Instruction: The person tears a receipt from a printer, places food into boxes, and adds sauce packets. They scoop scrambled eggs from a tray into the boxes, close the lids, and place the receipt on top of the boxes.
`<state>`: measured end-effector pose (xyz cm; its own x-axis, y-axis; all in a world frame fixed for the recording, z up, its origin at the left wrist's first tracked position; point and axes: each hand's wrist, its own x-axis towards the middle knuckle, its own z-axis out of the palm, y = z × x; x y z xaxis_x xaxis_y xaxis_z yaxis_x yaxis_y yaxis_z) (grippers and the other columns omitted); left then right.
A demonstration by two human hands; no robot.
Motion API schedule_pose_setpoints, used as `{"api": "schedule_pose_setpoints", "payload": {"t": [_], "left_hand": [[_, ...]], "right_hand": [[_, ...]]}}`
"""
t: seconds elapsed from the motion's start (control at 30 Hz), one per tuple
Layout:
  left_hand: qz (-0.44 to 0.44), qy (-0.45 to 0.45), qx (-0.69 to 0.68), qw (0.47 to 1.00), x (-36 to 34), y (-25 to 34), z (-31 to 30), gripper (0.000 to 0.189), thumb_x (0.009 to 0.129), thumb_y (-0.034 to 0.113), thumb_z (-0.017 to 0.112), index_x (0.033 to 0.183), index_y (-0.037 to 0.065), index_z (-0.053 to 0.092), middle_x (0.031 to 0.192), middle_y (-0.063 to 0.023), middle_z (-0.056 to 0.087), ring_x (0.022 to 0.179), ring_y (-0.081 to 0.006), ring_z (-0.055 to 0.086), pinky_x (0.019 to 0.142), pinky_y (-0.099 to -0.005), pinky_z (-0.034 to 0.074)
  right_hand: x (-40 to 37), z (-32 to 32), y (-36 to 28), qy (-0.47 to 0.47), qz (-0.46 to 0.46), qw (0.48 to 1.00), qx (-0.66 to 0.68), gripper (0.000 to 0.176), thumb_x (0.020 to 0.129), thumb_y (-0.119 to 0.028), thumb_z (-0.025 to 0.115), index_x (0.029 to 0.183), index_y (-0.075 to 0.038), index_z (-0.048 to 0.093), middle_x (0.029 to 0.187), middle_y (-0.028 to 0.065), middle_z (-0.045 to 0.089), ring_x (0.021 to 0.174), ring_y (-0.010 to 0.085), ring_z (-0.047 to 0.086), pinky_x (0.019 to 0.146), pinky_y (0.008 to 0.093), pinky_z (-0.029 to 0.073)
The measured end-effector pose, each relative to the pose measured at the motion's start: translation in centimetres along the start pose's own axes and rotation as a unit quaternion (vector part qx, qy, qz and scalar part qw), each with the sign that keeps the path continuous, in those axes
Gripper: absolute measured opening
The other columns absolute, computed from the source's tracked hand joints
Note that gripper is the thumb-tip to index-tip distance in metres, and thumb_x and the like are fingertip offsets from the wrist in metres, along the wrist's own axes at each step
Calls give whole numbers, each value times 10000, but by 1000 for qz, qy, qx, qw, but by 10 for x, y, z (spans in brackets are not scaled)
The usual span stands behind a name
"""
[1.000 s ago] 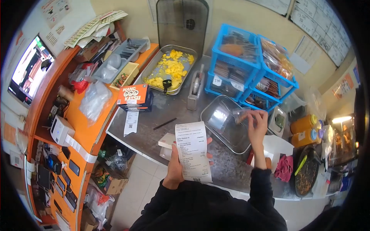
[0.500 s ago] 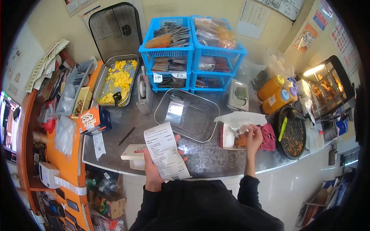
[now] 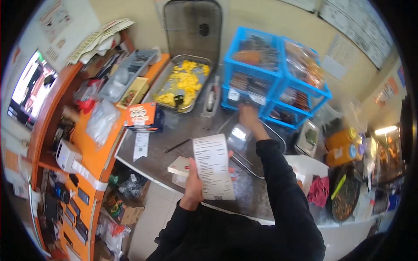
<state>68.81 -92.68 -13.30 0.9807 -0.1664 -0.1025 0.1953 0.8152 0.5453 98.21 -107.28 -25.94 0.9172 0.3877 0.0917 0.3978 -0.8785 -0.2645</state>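
Observation:
My left hand [image 3: 194,182] holds a long printed receipt [image 3: 214,167] upright in front of me, its fingertips showing past the right edge. My right hand [image 3: 248,116] reaches to the lower front of the blue basket rack [image 3: 251,69], near its white labels; its fingers are blurred and partly hidden. Below that hand, a clear packet [image 3: 239,135] lies over the wire tray [image 3: 278,138], which my right arm partly covers. A small white box [image 3: 179,166] sits left of the receipt. The open white carton [image 3: 310,167] is partly behind my right sleeve.
At the back left stands a metal tray of yellow pieces [image 3: 185,82], beside a tape dispenser [image 3: 210,104]. An orange box [image 3: 140,116] is at the table's left. On the right are sauce bottles [image 3: 342,154], a pink cloth [image 3: 319,191] and a dark pan [image 3: 347,198].
My right hand has left the open carton and moved up and left to the blue rack. The view has turned leftward. My left hand still holds the receipt.

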Motion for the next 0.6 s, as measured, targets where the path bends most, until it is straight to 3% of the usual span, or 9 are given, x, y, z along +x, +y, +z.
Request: {"api": "schedule_pose_setpoints", "payload": {"t": [0.07,0.13,0.2,0.23,0.33,0.37,0.47,0.5,0.6], "left_hand": [[7,-30,10,999,-2,8,-3,856,899,716,106,1490,106,209,1474,-176,352,1071,-323,572,907,-532,483],[10,-37,17,999,-3,12,-7,855,898,711,88,1495,109,195,1481,-159,350,1105,-325,556,937,-527,467],[9,-24,22,999,-4,15,-10,836,905,694,63,1496,117,196,1477,-155,358,1110,-326,557,938,-523,469],[16,-30,18,999,-5,17,-11,821,909,677,31,1496,128,199,1477,-151,360,1114,-332,560,939,-517,471],[21,-37,1,999,-3,19,-14,826,905,679,21,1495,131,202,1476,-155,361,1117,-335,562,941,-517,472],[21,-40,-8,999,-2,20,-15,825,905,680,19,1494,133,204,1476,-157,361,1116,-335,564,942,-517,471],[18,-48,-19,998,1,20,-16,824,903,679,16,1492,138,211,1474,-161,363,1112,-334,567,942,-518,470],[18,-49,-15,999,2,21,-15,823,903,679,15,1492,139,212,1472,-163,365,1111,-333,568,942,-518,471],[16,-42,-7,999,4,23,-12,822,904,679,14,1490,139,215,1469,-165,368,1105,-330,571,939,-516,473]], "right_hand": [[29,18,7,-78,106,991,0,351,905,-260,443,1147,-80,623,1191,214,611,1164,366,556,985,573,366],[43,22,-2,-54,200,978,20,424,908,-310,411,1202,-61,589,1323,216,529,1248,395,483,1041,624,265],[49,15,-6,-84,220,970,62,467,876,-309,441,1243,-45,560,1352,214,504,1281,406,443,1027,672,228],[58,28,1,-90,241,963,78,422,833,-279,523,1213,-114,607,1325,161,545,1260,372,475,1018,662,246],[68,52,22,-60,241,957,146,366,785,-205,601,1146,-210,664,1284,91,588,1232,320,508,1010,635,266],[71,60,24,-21,255,958,132,338,751,-180,666,1075,-272,696,1207,45,637,1191,280,543,983,621,296],[67,45,17,-34,232,967,102,315,765,-212,684,1075,-266,693,1136,47,670,1133,296,582,936,625,329],[60,36,13,-16,174,984,40,292,792,-214,656,1081,-196,696,1094,85,683,1066,308,615,909,583,390],[70,59,21,45,93,990,-93,258,823,-160,581,1049,-100,692,1059,142,682,1046,306,623,918,525,431]]}}
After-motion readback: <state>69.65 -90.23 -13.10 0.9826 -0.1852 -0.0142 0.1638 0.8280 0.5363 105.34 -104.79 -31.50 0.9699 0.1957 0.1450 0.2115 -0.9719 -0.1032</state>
